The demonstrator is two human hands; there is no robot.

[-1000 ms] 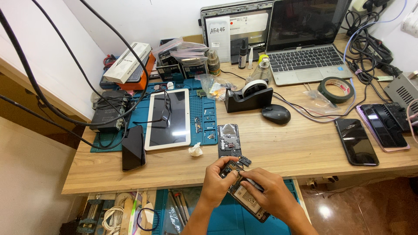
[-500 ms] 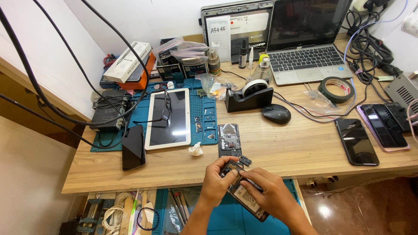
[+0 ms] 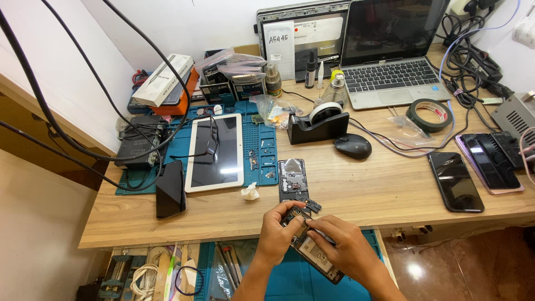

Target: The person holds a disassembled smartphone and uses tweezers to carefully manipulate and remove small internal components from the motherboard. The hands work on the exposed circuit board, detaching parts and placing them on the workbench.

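Note:
Both my hands work on an opened phone (image 3: 316, 253) with its inner boards showing, held over the table's front edge. My left hand (image 3: 277, 234) grips its upper end. My right hand (image 3: 341, 245) lies over its middle, fingertips pinched at the top part. Just beyond my hands a small dark loose part (image 3: 310, 204) and a phone back piece (image 3: 292, 178) lie on the wooden table (image 3: 368, 189).
A white tablet (image 3: 215, 151) lies on a blue mat (image 3: 266, 146), a dark phone (image 3: 170, 189) to its left. A tape dispenser (image 3: 319, 124), a mouse (image 3: 353, 146), a tape roll (image 3: 428, 115), a laptop (image 3: 390, 67) and two more phones (image 3: 456, 181) lie farther off. An open drawer (image 3: 167, 270) holds tools.

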